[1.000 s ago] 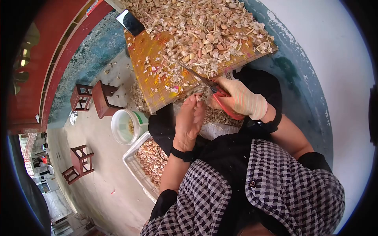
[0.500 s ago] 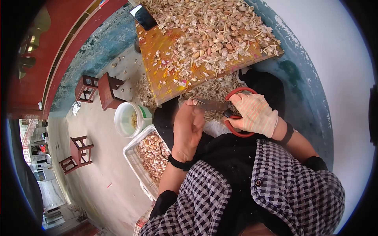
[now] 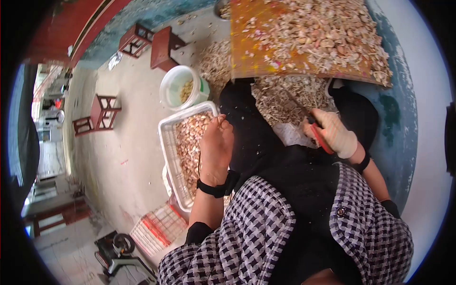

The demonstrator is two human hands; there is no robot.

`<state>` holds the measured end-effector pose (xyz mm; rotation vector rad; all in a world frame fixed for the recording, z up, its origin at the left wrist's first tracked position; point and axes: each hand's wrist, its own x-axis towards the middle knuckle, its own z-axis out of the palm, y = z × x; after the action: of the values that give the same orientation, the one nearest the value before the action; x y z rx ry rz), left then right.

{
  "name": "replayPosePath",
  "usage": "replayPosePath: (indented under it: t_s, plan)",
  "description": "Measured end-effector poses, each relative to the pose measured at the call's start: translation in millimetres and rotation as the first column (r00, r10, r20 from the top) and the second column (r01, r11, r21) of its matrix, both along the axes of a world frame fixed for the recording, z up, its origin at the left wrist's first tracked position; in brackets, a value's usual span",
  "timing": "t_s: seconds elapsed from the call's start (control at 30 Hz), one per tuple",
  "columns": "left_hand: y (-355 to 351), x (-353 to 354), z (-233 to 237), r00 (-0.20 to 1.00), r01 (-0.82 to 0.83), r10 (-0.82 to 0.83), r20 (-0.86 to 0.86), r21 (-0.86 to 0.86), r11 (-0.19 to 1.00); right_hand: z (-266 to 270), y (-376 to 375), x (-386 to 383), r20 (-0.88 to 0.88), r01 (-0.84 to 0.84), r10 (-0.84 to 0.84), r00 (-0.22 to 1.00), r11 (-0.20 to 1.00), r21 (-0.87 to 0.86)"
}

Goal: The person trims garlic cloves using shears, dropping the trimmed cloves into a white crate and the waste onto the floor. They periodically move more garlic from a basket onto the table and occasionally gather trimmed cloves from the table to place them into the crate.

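Note:
My left hand (image 3: 216, 149) hovers over the white crate (image 3: 167, 142) of trimmed garlic cloves (image 3: 187, 137) at my left knee; its fingers are bunched at the tips, and whether a clove sits in them is unclear. My gloved right hand (image 3: 332, 133) grips red-handled scissors (image 3: 311, 124) above my lap, blades pointing up toward the board. The orange board (image 3: 247, 61) ahead carries a heap of garlic and skins (image 3: 323, 33).
A white bucket (image 3: 183, 88) with some cloves stands beyond the crate. Garlic stalks and husks (image 3: 285, 99) lie under the board. Low red stools (image 3: 156, 42) and another stool (image 3: 97, 114) stand on the concrete floor. A red-and-white crate (image 3: 159, 228) lies lower left.
My left hand swung left from the scissors to over the white crate. My right hand with the scissors drew apart to the right. The view turned left and down.

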<state>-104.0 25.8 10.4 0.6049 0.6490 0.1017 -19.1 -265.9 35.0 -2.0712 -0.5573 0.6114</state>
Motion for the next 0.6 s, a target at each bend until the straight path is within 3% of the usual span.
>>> replayPosePath:
  t_s: [0.07, 0.1, 0.17, 0.23, 0.27, 0.37, 0.4, 0.47, 0.53, 0.57, 0.6]
  plan:
    - [41, -42, -28, 0.984, -0.153, 0.164, -0.063, 0.158, 0.976, -11, 7, 1, 0.058, -0.053, 0.060, 0.997, 0.992, -0.112]
    - [77, -74, -60, 0.982, -0.187, 0.186, 0.018, 0.030, 0.982, -15, 10, 1, 0.100, -0.084, 0.101, 0.990, 0.983, -0.163]
    - [87, -106, -44, 0.968, -0.177, 0.200, -0.153, 0.155, 0.972, -37, 9, 2, 0.145, -0.154, 0.216, 0.966, 0.923, -0.352]
    - [106, -140, -62, 0.927, -0.119, 0.202, -0.317, 0.263, 0.957, -60, 9, 1, 0.235, -0.140, 0.295, 0.926, 0.847, -0.512]
    - [116, -155, -75, 0.867, -0.085, 0.237, -0.438, 0.339, 0.937, -60, 11, 3, 0.196, -0.153, 0.299, 0.934, 0.829, -0.539]
    - [151, -177, -128, 0.799, -0.027, 0.196, -0.569, 0.292, 0.956, -72, 7, 6, 0.185, -0.154, 0.313, 0.931, 0.800, -0.580]
    - [137, -159, -107, 0.862, -0.103, 0.230, -0.452, 0.288, 0.952, -72, 6, 5, 0.189, -0.139, 0.296, 0.936, 0.806, -0.576]
    - [175, -134, -144, 0.892, -0.189, 0.219, -0.396, 0.116, 0.975, -72, 5, 4, 0.136, -0.139, 0.273, 0.952, 0.785, -0.603]
    - [247, -118, -209, 0.996, -0.057, 0.050, -0.079, -0.091, 0.994, -77, -1, 3, 0.119, -0.129, 0.249, 0.961, 0.786, -0.605]
    - [284, -107, -232, 0.968, 0.139, -0.102, 0.228, -0.154, 0.978, -75, -1, 4, 0.091, -0.141, 0.249, 0.964, 0.772, -0.620]
    - [301, -71, -222, 0.994, -0.104, 0.104, 0.029, -0.001, 0.995, -69, 1, 4, 0.061, -0.150, 0.243, 0.968, 0.758, -0.635]
